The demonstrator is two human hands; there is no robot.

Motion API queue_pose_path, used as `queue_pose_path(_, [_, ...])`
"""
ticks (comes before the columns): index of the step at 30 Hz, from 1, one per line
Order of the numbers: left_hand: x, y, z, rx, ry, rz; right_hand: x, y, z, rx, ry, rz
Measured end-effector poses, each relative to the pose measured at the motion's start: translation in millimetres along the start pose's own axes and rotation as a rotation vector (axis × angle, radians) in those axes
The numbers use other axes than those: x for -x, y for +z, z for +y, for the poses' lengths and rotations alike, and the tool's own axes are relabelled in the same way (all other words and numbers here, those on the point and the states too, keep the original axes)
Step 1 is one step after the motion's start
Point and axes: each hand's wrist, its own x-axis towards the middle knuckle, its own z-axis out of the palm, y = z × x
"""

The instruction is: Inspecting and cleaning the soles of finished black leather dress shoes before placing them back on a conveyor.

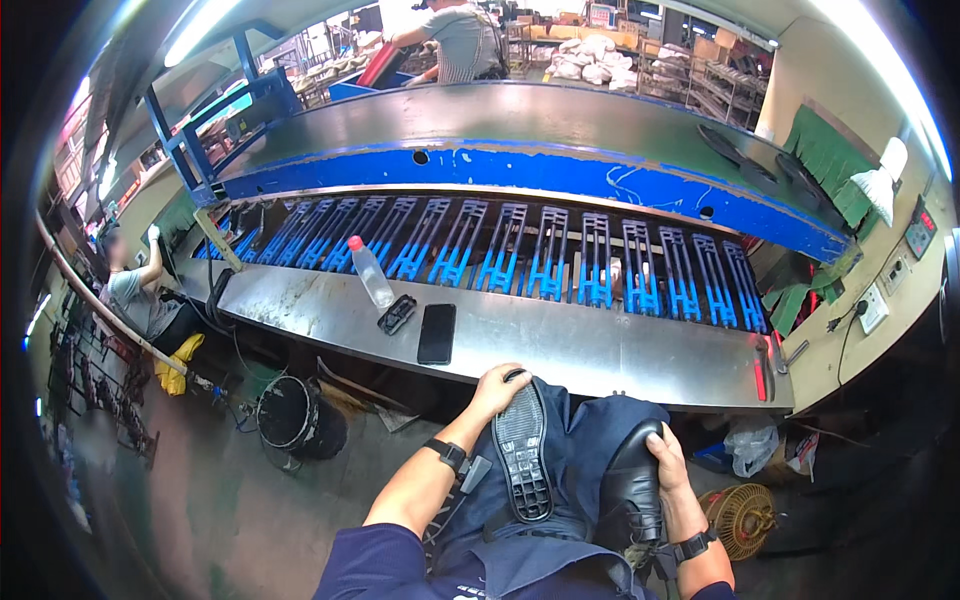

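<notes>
Across my lap lie a black shoe sole [522, 455] and a black leather shoe [632, 480]. My left hand [492, 392] is closed round the upper end of the sole, whose hollow, gridded side faces up. My right hand [670, 458] grips the shoe by its toe end from the right side, thumb on top. Sole and shoe are apart, with dark blue cloth [578, 440] showing between them. Both rest just short of the near edge of a metal workbench [560, 350].
On the bench lie a phone [437, 334], a red-capped bottle [372, 273], a small black object [397, 315] and red-handled pliers [762, 370]. Blue racks [500, 255] run beneath a conveyor belt [600, 110]. A black bucket [295, 420] and round yellow fan [740, 515] stand below. Two people work farther off.
</notes>
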Motion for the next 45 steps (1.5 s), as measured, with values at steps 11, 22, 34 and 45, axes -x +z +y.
queue_pose_path(11, [59.8,-74.3,100.7,1.227,-0.149,-0.441,49.6,-19.4,19.5,-0.683,0.463,-0.319])
queue_pose_path(22, [88.0,-6.7,171.9,1.247,-0.065,-0.484,13.3,53.5,-41.6,-0.109,0.206,-0.711])
queue_pose_path(34, [116.4,0.6,195.6,0.777,0.088,-0.471,35.3,44.9,-18.0,-0.031,0.145,-0.575])
queue_pose_path(45, [118.1,1.7,193.1,0.75,0.11,-0.434,33.2,43.1,-10.3,-0.02,0.147,-0.565])
